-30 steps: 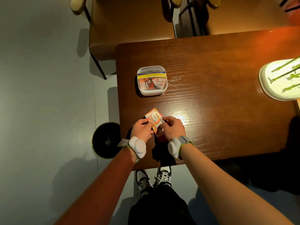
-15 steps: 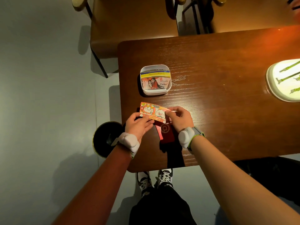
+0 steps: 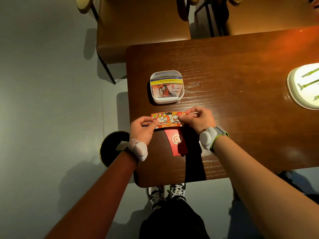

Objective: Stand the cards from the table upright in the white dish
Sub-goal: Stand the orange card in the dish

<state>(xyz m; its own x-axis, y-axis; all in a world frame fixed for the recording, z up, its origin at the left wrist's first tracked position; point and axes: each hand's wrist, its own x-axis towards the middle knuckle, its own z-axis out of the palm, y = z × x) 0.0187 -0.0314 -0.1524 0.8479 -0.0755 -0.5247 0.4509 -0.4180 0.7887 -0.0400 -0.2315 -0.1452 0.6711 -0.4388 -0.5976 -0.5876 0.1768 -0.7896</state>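
two hands are pinching one cartoon card (image 3: 168, 119) between them, the left hand (image 3: 144, 129) gripping its left end with thumb on the printed face and the right hand (image 3: 198, 119) gripping its right end, so each grip is pressing together on the card. it is being held lengthwise just above the table (image 3: 241, 118), between the person and the white dish (image 3: 166, 87). its face is showing smiling white cartoon figures on orange, with a small line of writing along the lower border that is too small to read surely. a red card (image 3: 176, 142) is lying flat on the table just below the hands, bearing a white ring logo and a line of tiny text i cannot read. the white dish is sitting near the table's left edge, holding cards standing upright; the front one is showing drawn figures in red with some unreadable script. both wrists are wearing pale strapped devices.
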